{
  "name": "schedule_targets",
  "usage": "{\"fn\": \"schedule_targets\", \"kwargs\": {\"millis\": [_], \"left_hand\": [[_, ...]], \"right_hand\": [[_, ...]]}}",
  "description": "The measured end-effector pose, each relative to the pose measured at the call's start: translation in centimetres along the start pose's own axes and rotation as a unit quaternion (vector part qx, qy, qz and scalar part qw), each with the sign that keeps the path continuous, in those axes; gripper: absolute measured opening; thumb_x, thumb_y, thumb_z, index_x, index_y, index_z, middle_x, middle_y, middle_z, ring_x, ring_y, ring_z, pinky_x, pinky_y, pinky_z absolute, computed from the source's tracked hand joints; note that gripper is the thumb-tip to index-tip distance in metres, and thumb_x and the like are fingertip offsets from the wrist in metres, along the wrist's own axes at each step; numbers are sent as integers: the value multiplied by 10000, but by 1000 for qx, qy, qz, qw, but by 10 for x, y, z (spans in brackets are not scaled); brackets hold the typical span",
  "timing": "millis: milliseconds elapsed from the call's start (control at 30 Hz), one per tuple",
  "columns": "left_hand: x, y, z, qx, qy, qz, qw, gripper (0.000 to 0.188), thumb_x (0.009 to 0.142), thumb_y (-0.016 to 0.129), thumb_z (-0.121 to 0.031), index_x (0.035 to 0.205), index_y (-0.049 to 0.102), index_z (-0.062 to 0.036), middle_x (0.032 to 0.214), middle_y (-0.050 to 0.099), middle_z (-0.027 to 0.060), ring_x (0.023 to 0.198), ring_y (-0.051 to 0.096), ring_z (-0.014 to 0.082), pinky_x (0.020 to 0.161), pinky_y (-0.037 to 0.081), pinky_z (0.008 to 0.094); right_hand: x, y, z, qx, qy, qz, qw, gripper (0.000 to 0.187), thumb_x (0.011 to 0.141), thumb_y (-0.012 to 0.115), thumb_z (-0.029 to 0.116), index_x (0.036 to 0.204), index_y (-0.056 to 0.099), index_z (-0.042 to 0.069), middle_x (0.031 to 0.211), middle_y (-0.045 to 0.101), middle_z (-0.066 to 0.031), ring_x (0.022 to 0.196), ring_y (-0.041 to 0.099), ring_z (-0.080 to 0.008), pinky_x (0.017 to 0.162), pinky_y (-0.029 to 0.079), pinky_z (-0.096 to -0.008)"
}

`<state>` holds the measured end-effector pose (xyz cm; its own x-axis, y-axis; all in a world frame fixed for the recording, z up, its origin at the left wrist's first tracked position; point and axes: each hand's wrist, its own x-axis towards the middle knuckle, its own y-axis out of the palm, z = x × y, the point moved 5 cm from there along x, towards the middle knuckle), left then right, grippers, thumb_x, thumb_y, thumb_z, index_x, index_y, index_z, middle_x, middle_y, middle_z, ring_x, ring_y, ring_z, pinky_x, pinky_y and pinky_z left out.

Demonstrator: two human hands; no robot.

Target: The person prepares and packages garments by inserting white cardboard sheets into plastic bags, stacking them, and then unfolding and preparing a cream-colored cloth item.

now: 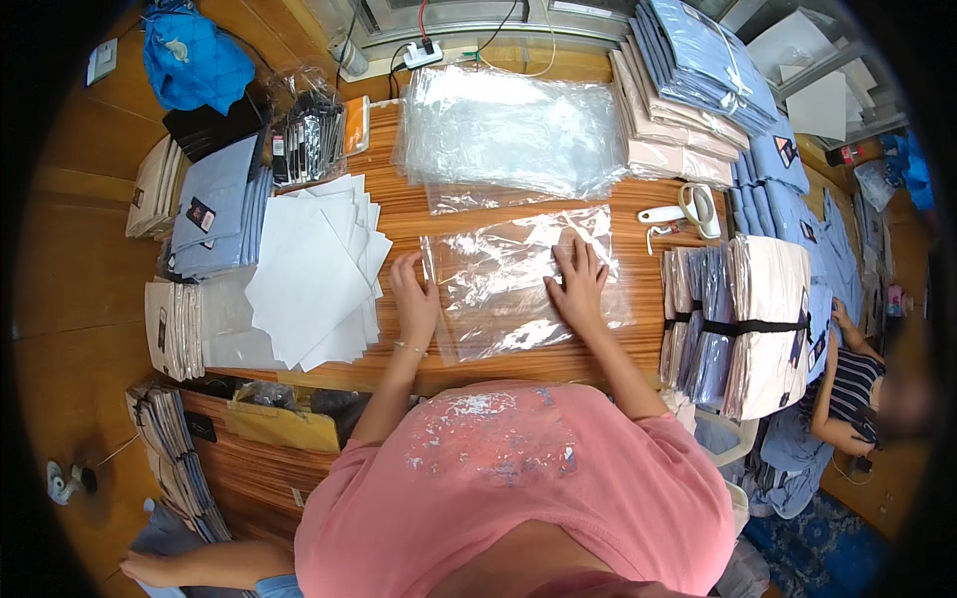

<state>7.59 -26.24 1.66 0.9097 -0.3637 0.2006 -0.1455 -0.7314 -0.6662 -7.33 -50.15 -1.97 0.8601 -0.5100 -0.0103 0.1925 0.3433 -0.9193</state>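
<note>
A single clear plastic bag lies flat on the wooden table in front of me. My right hand rests on the bag's right part, palm down with its fingers spread. At the bag's left edge is my left hand, its fingers slightly bent and apart, with nothing visible between them. Whether the left fingertips touch the plastic is hard to tell. A thick pile of clear plastic bags sits just beyond. Left of my left hand, white sheets are fanned out in a loose stack.
Folded blue shirts stand at the left. On the right are a tape dispenser, a strapped bundle of packed shirts and tall shirt stacks. A power strip lies at the back. Another person is at the far right.
</note>
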Motion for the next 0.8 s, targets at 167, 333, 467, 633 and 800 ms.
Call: {"fn": "schedule_targets", "kwargs": {"millis": [167, 333, 467, 633, 800], "left_hand": [[-28, 51, -56, 102, 294, 198, 930, 405, 864, 560, -287, 1227, 517, -114, 1336, 390, 148, 1296, 283, 336, 1069, 203, 528], [-5, 74, -48, 85, 321, 209, 920, 520, 829, 592, -387, 1296, 471, -192, 1411, 314, 159, 1344, 220, 339, 1085, 117, 590], [52, 65, -54, 205, 390, -59, 896, 641, 784, 642, -432, 1344, 419, -214, 1447, 251, 190, 1363, 174, 351, 1056, 109, 650], [160, 80, -39, 392, 295, 45, 870, 756, 726, 670, -490, 1380, 380, -248, 1471, 247, 129, 1377, 131, 358, 1019, 89, 697], [199, 85, -16, 357, 242, 210, 877, 730, 722, 664, -533, 1359, 408, -285, 1426, 357, 77, 1356, 207, 338, 989, 94, 715]], "right_hand": [[-36, 7, -2, 326, 97, -163, 926, 394, 780, 606, 99, 1168, 538, 86, 1274, 429, -173, 1189, 382, -352, 1031, 263, -436], [-24, -29, -2, 242, 34, -129, 961, 521, 766, 597, 71, 1269, 464, 104, 1305, 403, -192, 1230, 359, -365, 1024, 280, -460], [69, -78, 26, 18, -130, -196, 972, 631, 743, 593, 63, 1340, 421, 172, 1339, 389, -177, 1278, 328, -355, 1038, 220, -580], [153, -52, 10, -165, -99, -81, 978, 593, 802, 616, 292, 1355, 417, 216, 1365, 385, -165, 1301, 311, -321, 1005, 186, -665], [160, -18, 1, -155, -34, 4, 987, 615, 805, 573, 521, 1323, 461, 210, 1383, 368, -163, 1309, 292, -322, 994, 184, -676]]}}
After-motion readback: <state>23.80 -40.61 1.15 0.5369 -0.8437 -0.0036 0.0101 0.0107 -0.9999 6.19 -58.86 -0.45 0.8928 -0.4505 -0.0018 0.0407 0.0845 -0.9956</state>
